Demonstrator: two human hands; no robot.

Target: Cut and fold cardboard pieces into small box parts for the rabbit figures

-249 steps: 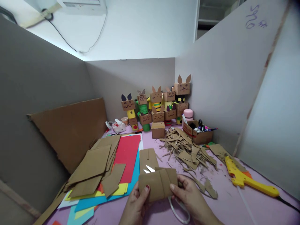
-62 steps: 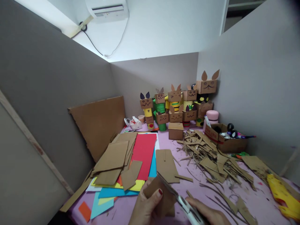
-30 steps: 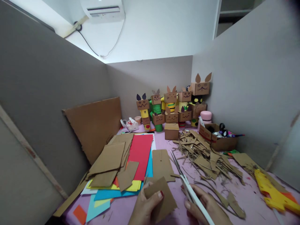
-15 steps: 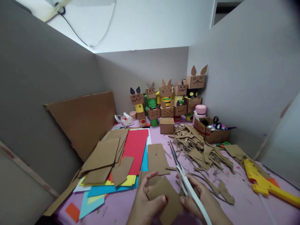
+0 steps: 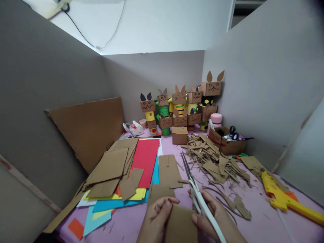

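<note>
Two hands: left hand [image 5: 158, 216] pinches cardboard piece [image 5: 181, 224] at table's near edge; right hand [image 5: 215, 216] grasps white-handled scissors [image 5: 206, 211], blades pointing away
Table [image 5: 126, 224]: pinkish-purple, littered with bits
Table left: cardboard stack [image 5: 108, 165], coloured paper [image 5: 145, 158]
Table right: scrap heap [image 5: 202, 153], yellow glue gun [image 5: 280, 200]
Table back: cardboard animal figures [image 5: 179, 98], open box [image 5: 234, 147] with pens
Room: grey partitions [image 5: 152, 69] left, back, right; white wall [image 5: 157, 27] above, thin cable [image 5: 117, 28]
</note>
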